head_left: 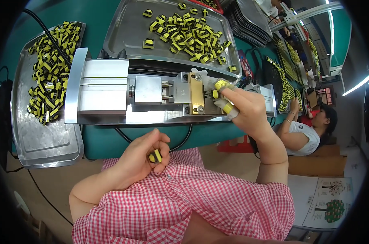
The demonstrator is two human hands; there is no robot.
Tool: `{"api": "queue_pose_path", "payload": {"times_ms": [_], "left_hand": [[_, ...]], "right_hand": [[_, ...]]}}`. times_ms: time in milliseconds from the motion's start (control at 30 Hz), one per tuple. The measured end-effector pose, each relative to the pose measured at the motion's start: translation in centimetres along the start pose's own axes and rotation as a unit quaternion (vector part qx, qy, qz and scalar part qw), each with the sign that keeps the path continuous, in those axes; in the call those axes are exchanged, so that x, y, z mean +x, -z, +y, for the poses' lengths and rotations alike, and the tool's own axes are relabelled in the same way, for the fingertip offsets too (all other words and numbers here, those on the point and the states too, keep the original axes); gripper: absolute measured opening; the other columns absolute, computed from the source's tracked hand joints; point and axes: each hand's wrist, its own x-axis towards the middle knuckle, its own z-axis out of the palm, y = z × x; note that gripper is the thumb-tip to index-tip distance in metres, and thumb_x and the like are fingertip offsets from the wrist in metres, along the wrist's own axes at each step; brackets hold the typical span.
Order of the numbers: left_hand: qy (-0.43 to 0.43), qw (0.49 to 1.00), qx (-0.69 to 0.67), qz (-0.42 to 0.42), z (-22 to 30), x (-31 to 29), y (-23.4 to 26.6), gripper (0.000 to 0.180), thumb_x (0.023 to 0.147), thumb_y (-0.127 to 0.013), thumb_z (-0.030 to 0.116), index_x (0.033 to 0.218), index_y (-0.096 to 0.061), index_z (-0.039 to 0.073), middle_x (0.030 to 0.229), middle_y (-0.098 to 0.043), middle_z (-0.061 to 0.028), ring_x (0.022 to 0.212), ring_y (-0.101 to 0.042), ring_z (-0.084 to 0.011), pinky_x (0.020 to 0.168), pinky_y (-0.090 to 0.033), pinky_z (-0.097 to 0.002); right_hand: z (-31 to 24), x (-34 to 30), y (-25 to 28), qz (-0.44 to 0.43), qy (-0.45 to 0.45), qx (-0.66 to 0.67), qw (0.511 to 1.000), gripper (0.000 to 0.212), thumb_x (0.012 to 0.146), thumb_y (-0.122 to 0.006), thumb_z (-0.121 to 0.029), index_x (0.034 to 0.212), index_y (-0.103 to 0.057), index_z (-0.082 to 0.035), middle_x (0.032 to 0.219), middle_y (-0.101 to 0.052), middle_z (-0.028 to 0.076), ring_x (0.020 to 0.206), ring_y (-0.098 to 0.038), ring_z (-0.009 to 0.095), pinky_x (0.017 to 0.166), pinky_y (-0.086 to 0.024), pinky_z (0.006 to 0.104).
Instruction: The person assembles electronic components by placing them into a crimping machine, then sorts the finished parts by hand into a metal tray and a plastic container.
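My left hand (136, 156) is curled in front of my body, below the machine's front edge. Its fingers hold a small transformer (157, 155) with yellow tape and a black core. My right hand (248, 109) reaches over the silver bench machine (104, 87), its finger and thumb tips wrapped in pale and yellow coverings. Between those fingertips, another small yellow-and-black transformer (215, 94) is held with its pins toward the brass-coloured block (197, 93). Whether the pins touch the block I cannot tell. A square metal block (148, 89) lies left of it on the machine.
Behind the machine, a metal tray (125, 30) carries a heap of transformers. A second tray (42, 144) at left holds many more. Stacked trays (249, 22) stand at the back right. Black cables run around the machine. A co-worker (302, 130) sits at right by further trays.
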Motion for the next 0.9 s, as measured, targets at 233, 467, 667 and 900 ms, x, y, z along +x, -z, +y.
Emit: {"api": "queue_pose_path", "payload": {"times_ms": [233,467,667,900], "left_hand": [[0.006,0.999,0.031,0.017,0.0,0.2,-0.5,0.023,0.084,-0.045,0.002,0.106,-0.044,-0.002,0.094,-0.053,-0.0133,0.096,-0.056,-0.0265,0.075,-0.048,-0.0327],[0.013,0.987,0.16,-0.019,-0.1,0.3,-1.3,0.029,0.081,-0.045,-0.007,0.109,-0.04,-0.005,0.104,-0.051,-0.0172,0.099,-0.055,-0.0259,0.085,-0.048,-0.0335],[-0.062,0.985,0.159,0.003,0.3,-0.6,-1.4,0.027,0.084,-0.048,-0.001,0.11,-0.041,-0.005,0.107,-0.051,-0.0187,0.099,-0.056,-0.0244,0.081,-0.05,-0.0318],[-0.091,0.979,0.182,0.015,0.5,-1.3,-1.0,0.029,0.082,-0.052,-0.001,0.111,-0.046,-0.003,0.1,-0.055,-0.0149,0.092,-0.058,-0.0204,0.077,-0.05,-0.0302]], "right_hand": [[0.0,-0.3,-0.6,0.033,0.014,0.03,0.999,0.025,0.064,-0.072,-0.01,0.084,-0.061,-0.002,0.063,-0.057,0.009,0.048,-0.054,0.023,0.043,-0.04,0.0291],[-1.4,-0.3,-0.9,0.034,0.028,-0.057,0.997,0.024,0.065,-0.071,-0.01,0.085,-0.062,-0.003,0.062,-0.055,0.007,0.047,-0.053,0.021,0.042,-0.04,0.0292],[-1.5,0.7,0.7,-0.047,-0.006,-0.024,0.999,0.027,0.067,-0.069,-0.01,0.092,-0.061,-0.002,0.077,-0.06,0.011,0.057,-0.058,0.025,0.049,-0.044,0.0313],[-1.4,0.9,0.4,-0.06,-0.072,0.062,0.994,0.035,0.068,-0.071,-0.012,0.098,-0.058,-0.001,0.078,-0.052,0.008,0.05,-0.045,0.016,0.046,-0.037,0.0266]]}}
